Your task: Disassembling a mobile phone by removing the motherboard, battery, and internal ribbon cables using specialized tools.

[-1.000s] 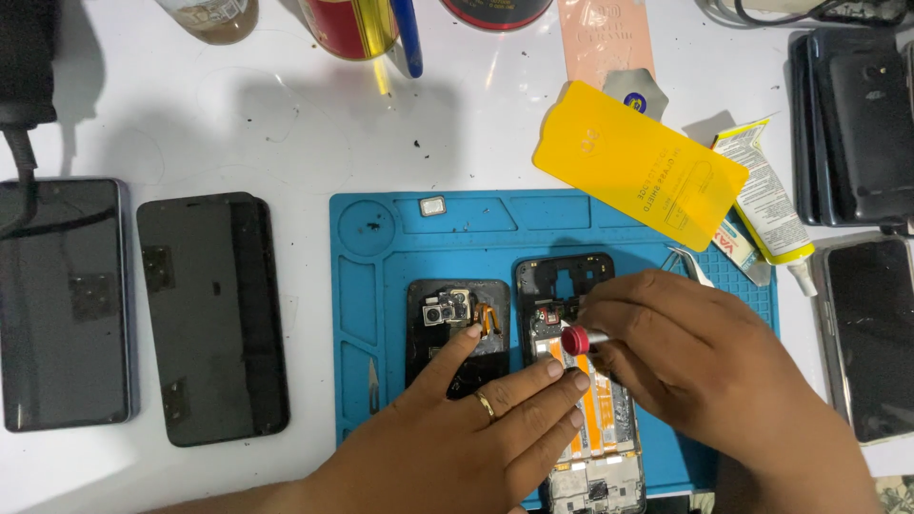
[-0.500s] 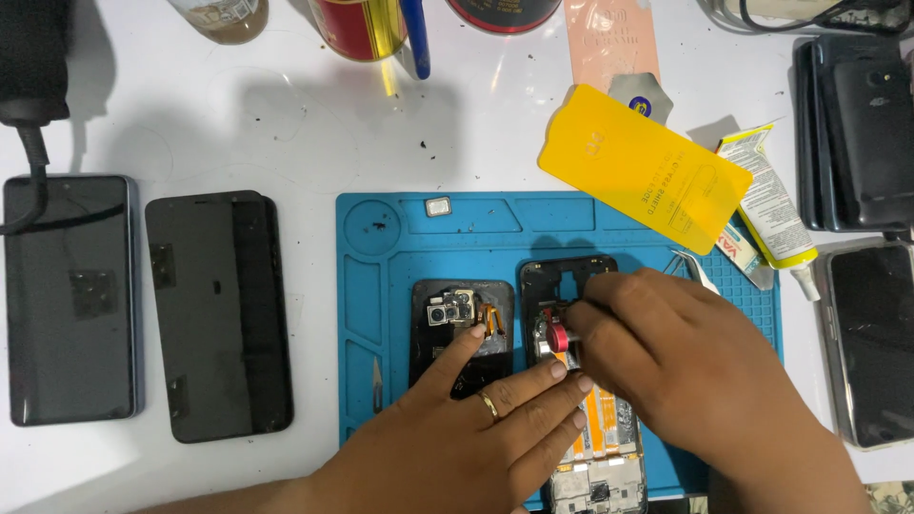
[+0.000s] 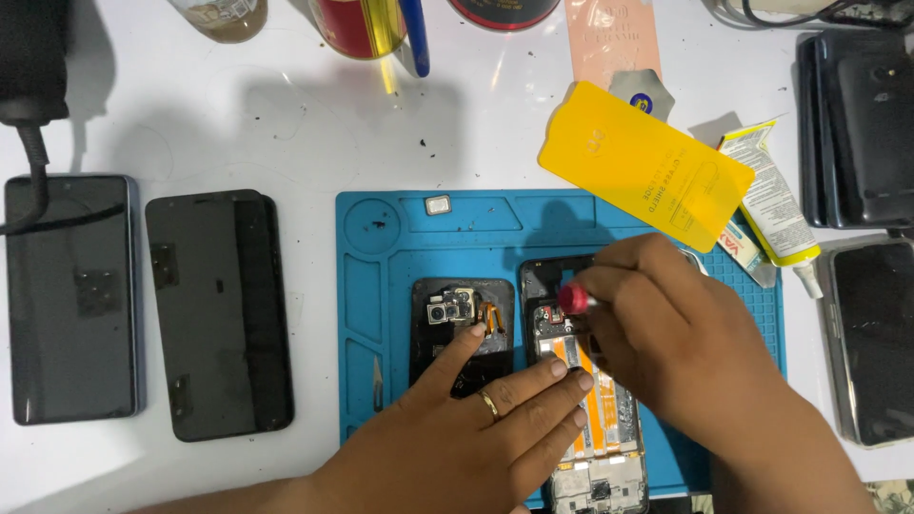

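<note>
Blue silicone repair mat (image 3: 381,286) spans the white bench, and on it the opened phone (image 3: 590,419) lies flat under both hands. Left hand (image 3: 466,438) spreads open, fingers pinning the frame. Right hand (image 3: 685,352) is pinched closed around a red-capped screwdriver (image 3: 574,299), tip at the top end: screw work, calling for steady, vertical pressure.

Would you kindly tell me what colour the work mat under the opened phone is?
The work mat is blue, clearest in the head view.
</note>
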